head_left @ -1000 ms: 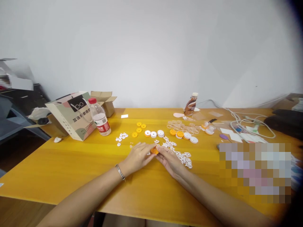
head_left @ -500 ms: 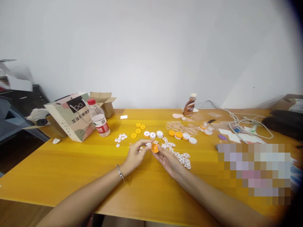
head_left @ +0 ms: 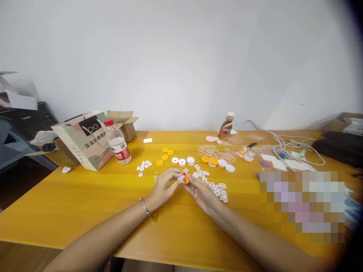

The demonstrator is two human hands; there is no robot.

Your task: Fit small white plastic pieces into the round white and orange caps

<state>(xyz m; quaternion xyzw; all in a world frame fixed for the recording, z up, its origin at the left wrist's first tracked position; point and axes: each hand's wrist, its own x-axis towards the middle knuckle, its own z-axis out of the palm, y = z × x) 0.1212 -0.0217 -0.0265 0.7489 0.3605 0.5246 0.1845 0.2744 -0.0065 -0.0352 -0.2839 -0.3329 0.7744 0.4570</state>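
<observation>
My left hand (head_left: 165,186) and my right hand (head_left: 202,192) meet at the middle of the yellow table (head_left: 85,204). Between their fingertips sits a small orange disc (head_left: 186,178), with a small white piece (head_left: 180,177) pinched against it by the left fingers. Both hands are closed on these parts. A silver bracelet (head_left: 145,207) circles my left wrist. A heap of white lacy plastic pieces (head_left: 217,187) lies just right of the hands. Behind them stand rows of orange discs (head_left: 165,156) and white discs (head_left: 182,162).
A water bottle (head_left: 117,142) with a red cap, a paper bag (head_left: 82,139) and a cardboard box (head_left: 126,121) stand at the back left. A brown drink bottle (head_left: 225,127), clear rings (head_left: 215,150) and white cables (head_left: 295,145) lie at the back right.
The orange disc was lifted and turned face up half a second ago; now both hands have closed in on it again, with the white piece pressed to its side.
</observation>
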